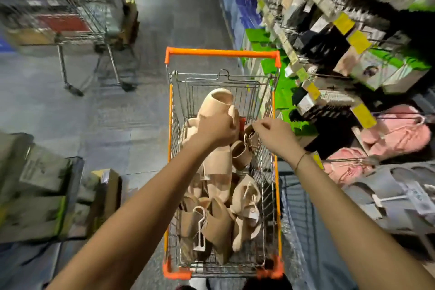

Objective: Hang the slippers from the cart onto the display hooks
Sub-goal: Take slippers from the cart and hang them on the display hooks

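Head view, upper left of the frame: a second wire cart (70,14) stands blurred, with open grey floor (150,110) between it and my orange-rimmed cart (221,52) at centre. Cardboard boxes (42,186) crowd the lower left edge. My left hand (217,129) curls round a pale beige slipper pair (217,106), lifted above the heap of beige and tan slippers (226,209) in the basket. My right hand (274,133) pinches something small by a tan slipper (242,153); I cannot tell what. On the right, display hooks (348,160) carry pink slippers (397,134) and grey slippers (397,198), smeared and cut off at the edge.
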